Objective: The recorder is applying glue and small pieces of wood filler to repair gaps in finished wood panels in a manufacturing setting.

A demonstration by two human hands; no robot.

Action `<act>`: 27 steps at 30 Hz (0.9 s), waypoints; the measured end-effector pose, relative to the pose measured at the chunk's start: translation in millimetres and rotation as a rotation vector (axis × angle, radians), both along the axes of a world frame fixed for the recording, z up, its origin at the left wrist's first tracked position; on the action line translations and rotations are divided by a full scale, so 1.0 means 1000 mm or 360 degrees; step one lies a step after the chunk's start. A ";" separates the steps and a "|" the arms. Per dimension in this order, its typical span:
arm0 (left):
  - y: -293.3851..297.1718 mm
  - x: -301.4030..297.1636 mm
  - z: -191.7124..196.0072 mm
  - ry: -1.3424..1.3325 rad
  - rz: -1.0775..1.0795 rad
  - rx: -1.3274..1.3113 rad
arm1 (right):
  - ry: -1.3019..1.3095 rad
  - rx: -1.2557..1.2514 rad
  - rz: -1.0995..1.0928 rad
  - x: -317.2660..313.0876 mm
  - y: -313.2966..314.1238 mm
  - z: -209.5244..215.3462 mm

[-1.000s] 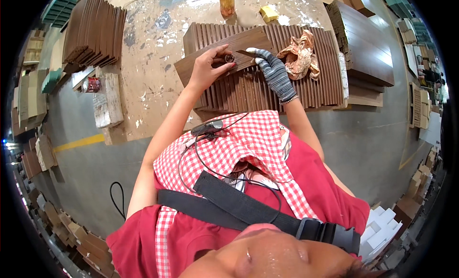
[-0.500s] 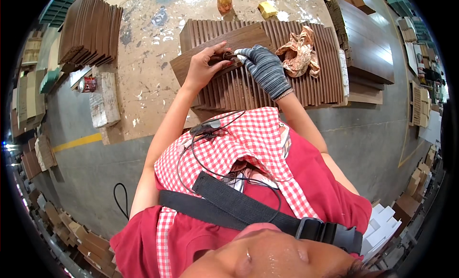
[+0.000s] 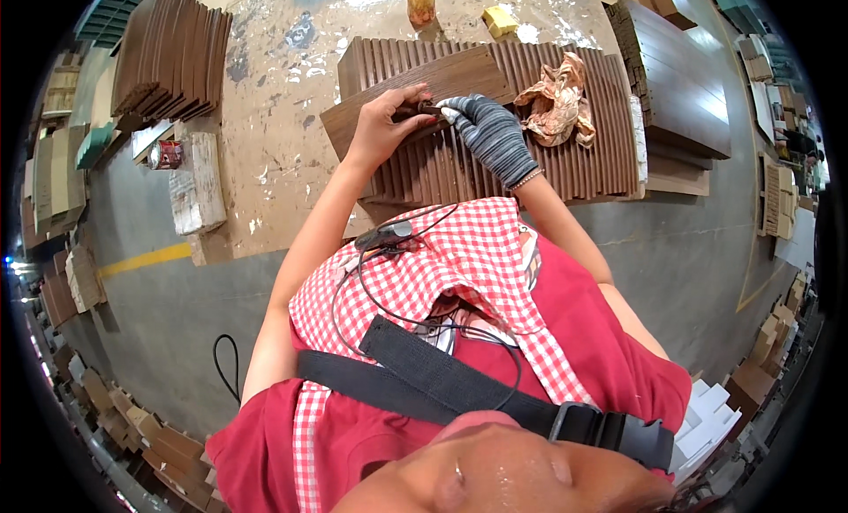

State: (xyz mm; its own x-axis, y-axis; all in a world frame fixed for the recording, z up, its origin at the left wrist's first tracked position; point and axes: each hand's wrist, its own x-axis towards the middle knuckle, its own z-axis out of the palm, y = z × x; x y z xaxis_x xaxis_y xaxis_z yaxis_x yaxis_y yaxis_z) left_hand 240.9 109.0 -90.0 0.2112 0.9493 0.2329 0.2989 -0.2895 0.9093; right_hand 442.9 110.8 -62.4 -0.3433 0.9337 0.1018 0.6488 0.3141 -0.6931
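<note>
A brown wooden board (image 3: pixel 371 107) lies slanted across a long row of brown slats standing on edge (image 3: pixel 574 173). Over its near edge, my bare left hand (image 3: pixel 389 129) pinches a small dark brown piece (image 3: pixel 427 108) between thumb and fingers; what kind of thing it is, I cannot make out. My right hand (image 3: pixel 493 140), in a grey striped glove with pale fingertips, is closed, its fingertips meeting the right end of that piece. Whether the glove grips the piece or something else is hidden. Right of the glove, a crumpled, stained cloth (image 3: pixel 558 102) rests on the slats.
The paint-spattered worktable (image 3: pixel 274 151) carries a stack of brown boards (image 3: pixel 172 54) at left, an amber jar (image 3: pixel 421 5) and a yellow block (image 3: pixel 500 21) at the back. Large dark panels (image 3: pixel 676 76) stand at right. A red can (image 3: pixel 165 154) sits beyond the left edge.
My left fingers have drawn closer together around the small dark piece. Both hands stay over the board's near edge; the whole view has shifted slightly.
</note>
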 end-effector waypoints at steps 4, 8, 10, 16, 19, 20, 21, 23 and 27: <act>-0.009 0.001 0.003 0.0040 0.0026 0.0033 | 0.0169 -0.0357 -0.0030 0.004 -0.002 -0.008; -0.012 0.007 0.005 0.0109 0.0065 0.0158 | 0.0197 -0.0509 -0.0011 0.013 0.002 -0.013; -0.014 0.011 0.007 0.0135 0.0061 0.0172 | 0.0212 -0.0543 -0.0005 0.018 0.001 -0.010; -0.020 0.027 0.012 0.0150 0.0079 0.0139 | 0.0441 -0.0784 0.0026 0.037 0.007 -0.020; -0.022 0.032 0.011 0.0124 0.0090 0.0140 | 0.0488 -0.0830 0.0035 0.042 0.007 -0.021; -0.023 0.033 0.011 0.0142 0.0077 0.0111 | 0.0489 -0.0829 0.0034 0.043 0.006 -0.022; -0.023 0.033 0.011 0.0160 0.0064 0.0082 | 0.0502 -0.0795 0.0032 0.044 0.005 -0.024; -0.023 0.034 0.011 0.0161 0.0055 0.0071 | 0.0516 -0.0760 0.0027 0.045 0.003 -0.024; -0.025 0.032 0.014 0.0231 0.0063 0.0168 | 0.0920 -0.0919 -0.0109 0.051 0.005 -0.018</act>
